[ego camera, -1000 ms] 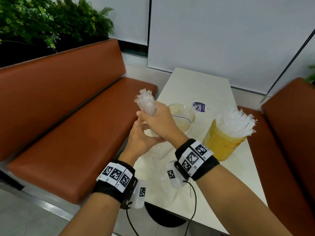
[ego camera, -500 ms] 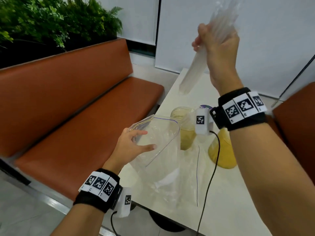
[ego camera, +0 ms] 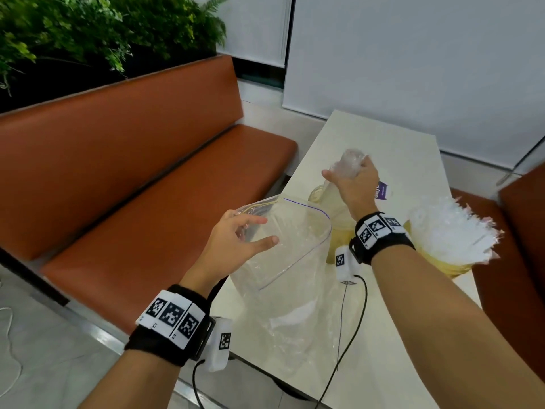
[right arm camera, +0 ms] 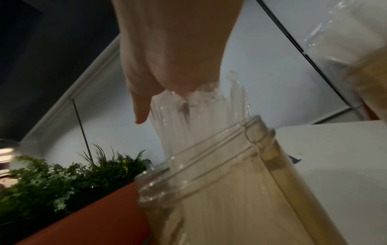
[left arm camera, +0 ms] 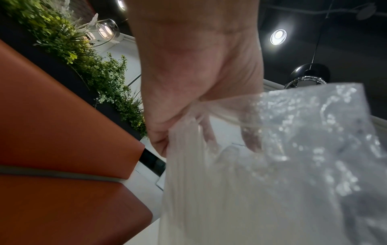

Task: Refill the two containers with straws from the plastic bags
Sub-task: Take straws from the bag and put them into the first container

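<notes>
Straws (ego camera: 348,165) now down into jar (right arm camera: 220,190).

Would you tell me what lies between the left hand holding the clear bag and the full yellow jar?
In the head view, the near-empty yellowish plastic jar, with the right hand lowering a bundle of clear straws into it.
</notes>
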